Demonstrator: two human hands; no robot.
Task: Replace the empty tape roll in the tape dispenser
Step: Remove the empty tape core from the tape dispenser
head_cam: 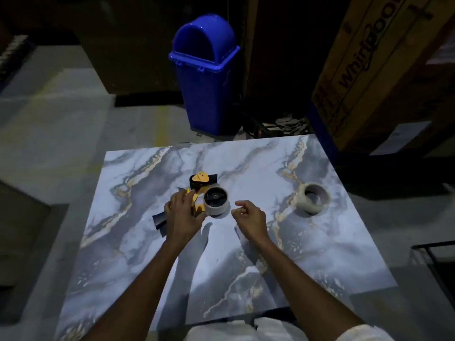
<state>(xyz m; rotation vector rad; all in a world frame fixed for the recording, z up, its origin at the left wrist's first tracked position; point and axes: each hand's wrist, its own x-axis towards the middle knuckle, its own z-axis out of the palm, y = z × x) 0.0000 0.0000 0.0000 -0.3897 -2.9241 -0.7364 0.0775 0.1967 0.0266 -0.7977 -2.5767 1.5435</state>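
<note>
Your left hand (183,215) grips the tape dispenser (202,190); your right hand (248,215) hovers loosely curled, holding nothing, right of its roll (216,205).

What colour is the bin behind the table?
Bright blue bin, clearest in the head view.

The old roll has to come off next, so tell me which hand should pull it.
Right hand: it hovers empty beside the pale roll on the yellow-and-black tape dispenser, while the left hand steadies the dispenser's frame.
</note>
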